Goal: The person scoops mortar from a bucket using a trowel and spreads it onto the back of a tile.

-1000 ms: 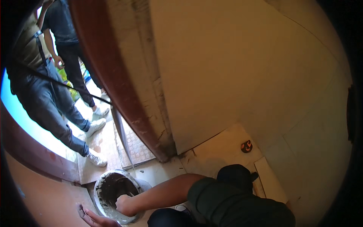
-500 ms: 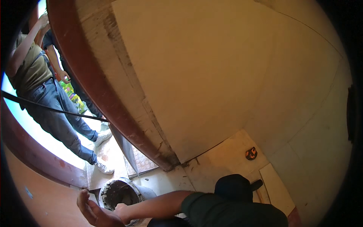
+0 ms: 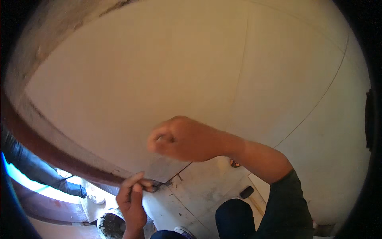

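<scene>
My right hand (image 3: 179, 139) is raised in front of a large pale wall panel (image 3: 199, 71), its fingers curled into a closed grip. Whatever it holds, if anything, is hidden. Lower and to the left, my left hand (image 3: 133, 203) is near the panel's bottom corner. Its thumb and fingers are drawn together, and I cannot make out anything between them. Just left of that wrist stands a bucket (image 3: 149, 228) smeared with grey, mortar-like material, partly covered by my left forearm.
A dark red frame (image 3: 59, 157) runs along the left of the panel. Beyond it show a person's leg and pale shoe (image 3: 94, 195). Right of my knee (image 3: 234, 219) lie a small black object (image 3: 246, 192) and a pale board (image 3: 258, 187). A round orange-and-black item (image 3: 235, 163) sits by the wall.
My right hand has risen from beside the bucket to in front of the panel. My left hand has moved rightward and up. The view has swung right, so less of the doorway and people shows.
</scene>
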